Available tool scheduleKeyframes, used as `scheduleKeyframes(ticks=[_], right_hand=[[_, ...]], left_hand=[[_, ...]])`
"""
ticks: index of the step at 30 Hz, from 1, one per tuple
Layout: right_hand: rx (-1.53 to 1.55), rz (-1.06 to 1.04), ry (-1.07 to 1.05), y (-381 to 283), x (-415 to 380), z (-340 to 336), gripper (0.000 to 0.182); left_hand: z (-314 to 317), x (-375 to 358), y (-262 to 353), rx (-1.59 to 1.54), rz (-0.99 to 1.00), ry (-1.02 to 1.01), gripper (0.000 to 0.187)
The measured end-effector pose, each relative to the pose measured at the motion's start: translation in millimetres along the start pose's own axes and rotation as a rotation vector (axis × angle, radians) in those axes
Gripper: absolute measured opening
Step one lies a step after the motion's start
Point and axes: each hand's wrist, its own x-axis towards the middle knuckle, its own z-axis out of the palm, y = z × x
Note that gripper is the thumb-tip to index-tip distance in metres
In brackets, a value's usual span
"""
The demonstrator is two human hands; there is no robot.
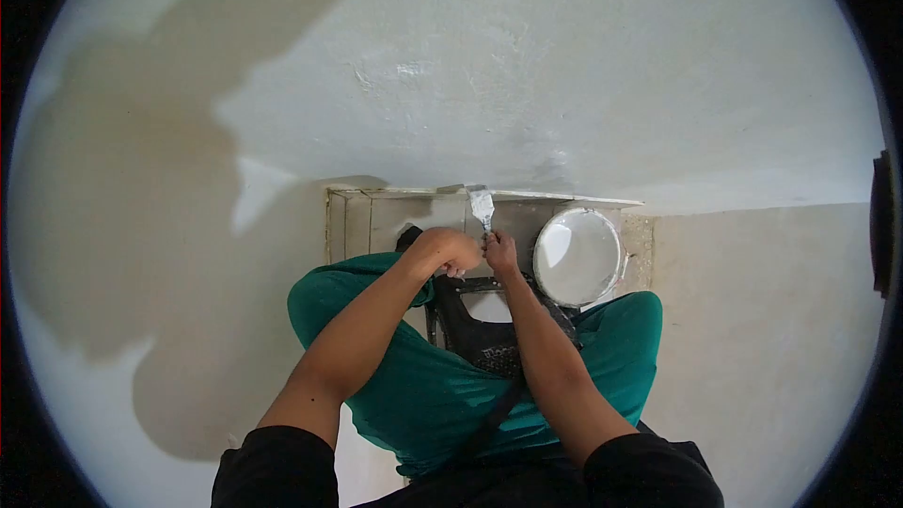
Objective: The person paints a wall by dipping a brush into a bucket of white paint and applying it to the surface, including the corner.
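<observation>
My right hand (500,251) is wrapped round the handle of a putty knife (482,205), whose wide blade is coated in white and points up toward the wall. Close beside it on the left is my left hand (454,252), bent at the wrist with its fingers curled; whether it holds anything is hidden. To the right of my right hand stands a round white bucket (578,257) with white material inside.
A pale wall (564,66) with rough white patches rises in front, and another wall (752,320) is on the right. A narrow tiled ledge (357,226) runs along the wall's foot. Below my hands is a black stool or frame (480,334) between my green-clad knees.
</observation>
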Motion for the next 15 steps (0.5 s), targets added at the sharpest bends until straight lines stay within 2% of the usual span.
scheduleKeyframes(ticks=[5, 6, 9, 10, 11, 13, 15], right_hand=[[-0.046, -0.062, -0.036, 5.4, -23.5, -11.5, 0.020], [-0.085, -0.068, -0.031, 15.3, -21.7, -11.3, 0.020], [-0.105, 0.146, -0.057, 66.6, 7.8, -2.6, 0.017], [-0.169, 0.054, -0.107, 95.9, 27.5, 0.5, 0.016], [-0.142, 0.106, -0.109, 92.4, 27.4, 2.1, 0.015], [-0.011, 0.329, -0.089, 42.4, 9.5, 1.8, 0.013], [-0.071, 0.325, -0.109, 18.9, 8.1, 4.4, 0.012]], left_hand=[[9.4, 31.4, -14.1, -0.008, 0.002, -0.065, 0.031], [10.3, 34.5, -14.2, -0.026, -0.008, -0.077, 0.031], [6.0, 32.0, -12.6, -0.057, -0.026, -0.089, 0.030], [3.3, 24.4, -10.3, -0.054, -0.023, -0.081, 0.030], [2.6, 18.9, -9.6, -0.053, -0.022, -0.076, 0.030], [2.3, 14.6, -10.0, -0.058, -0.035, -0.078, 0.029], [2.9, 15.2, -11.1, -0.063, -0.049, -0.079, 0.029]])
